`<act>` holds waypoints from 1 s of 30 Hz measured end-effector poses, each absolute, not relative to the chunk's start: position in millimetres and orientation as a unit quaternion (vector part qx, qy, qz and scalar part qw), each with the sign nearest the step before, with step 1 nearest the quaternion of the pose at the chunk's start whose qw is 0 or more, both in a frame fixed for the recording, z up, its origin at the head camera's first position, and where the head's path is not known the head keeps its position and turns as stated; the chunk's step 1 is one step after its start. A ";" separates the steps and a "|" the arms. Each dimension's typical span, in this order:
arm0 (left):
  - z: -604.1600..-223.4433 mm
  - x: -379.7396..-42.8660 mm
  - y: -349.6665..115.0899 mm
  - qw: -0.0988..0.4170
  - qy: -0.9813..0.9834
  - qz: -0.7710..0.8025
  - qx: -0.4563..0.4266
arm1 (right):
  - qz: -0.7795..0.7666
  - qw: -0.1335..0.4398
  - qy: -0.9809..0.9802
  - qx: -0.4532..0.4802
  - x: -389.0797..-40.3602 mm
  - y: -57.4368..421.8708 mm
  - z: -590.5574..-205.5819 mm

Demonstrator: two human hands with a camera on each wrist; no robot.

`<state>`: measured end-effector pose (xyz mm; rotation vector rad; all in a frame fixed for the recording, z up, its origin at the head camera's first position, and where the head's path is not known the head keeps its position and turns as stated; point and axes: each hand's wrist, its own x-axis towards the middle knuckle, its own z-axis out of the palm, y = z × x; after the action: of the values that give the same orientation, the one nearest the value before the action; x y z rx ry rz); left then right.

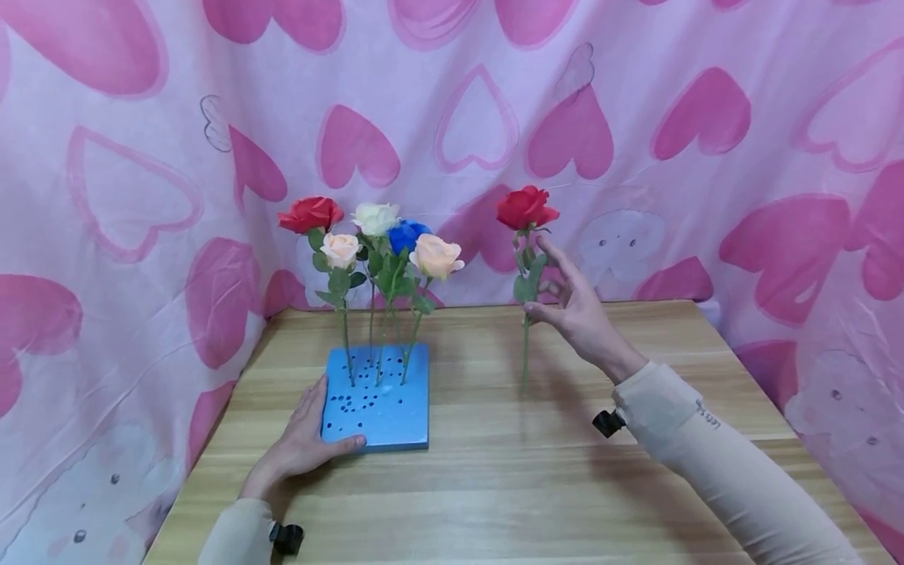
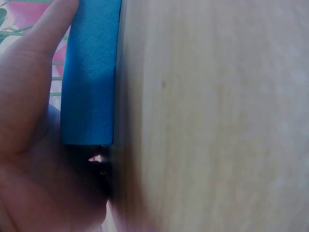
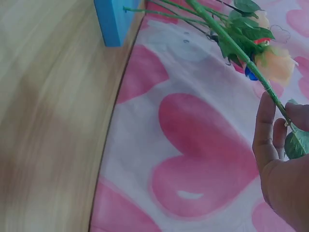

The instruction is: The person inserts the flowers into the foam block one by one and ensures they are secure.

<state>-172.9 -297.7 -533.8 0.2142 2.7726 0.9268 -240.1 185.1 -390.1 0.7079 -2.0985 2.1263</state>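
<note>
My right hand (image 1: 585, 314) pinches the green stem of a red artificial rose (image 1: 526, 209), held upright above the table to the right of the blue foam block (image 1: 399, 424). In the right wrist view, the rose's stem (image 3: 231, 44) slants down to the thumb and fingers; its bloom is out of that frame. My left hand (image 1: 305, 436) rests against the block's left side, its fingers stretched along the edge and its thumb on the near top edge. Roses stand in the block: one red (image 1: 311, 214), one white (image 1: 376, 219), one blue (image 1: 407, 235) and two peach, small (image 1: 341, 251) and larger (image 1: 436, 256).
Many small holes dot the block's top. The wood-grain table (image 1: 487, 486) spreads beneath both hands. Behind it and at its sides hangs a pink curtain (image 1: 417, 157) with heart prints. A small black device (image 1: 609, 424) is on the right wrist.
</note>
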 end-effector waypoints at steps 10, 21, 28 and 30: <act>-531.6 -173.5 -297.0 0.102 0.941 0.314 0.074 | 0.697 0.025 -0.661 0.277 -236.3 152.9 -392.6; -530.3 -174.7 -298.4 0.100 0.942 0.312 0.070 | 0.746 -0.021 -0.584 0.319 -229.5 99.1 -385.9; -528.7 -172.1 -297.0 0.103 0.941 0.315 0.072 | 0.759 -0.057 -0.557 0.332 -223.8 73.5 -388.8; -528.3 -171.4 -296.9 0.107 0.939 0.319 0.069 | 0.760 -0.067 -0.555 0.332 -222.6 68.3 -388.9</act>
<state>-171.4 -296.9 -528.3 0.2027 2.7662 0.9385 -222.6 68.3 -388.9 1.0887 -1.8210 2.4964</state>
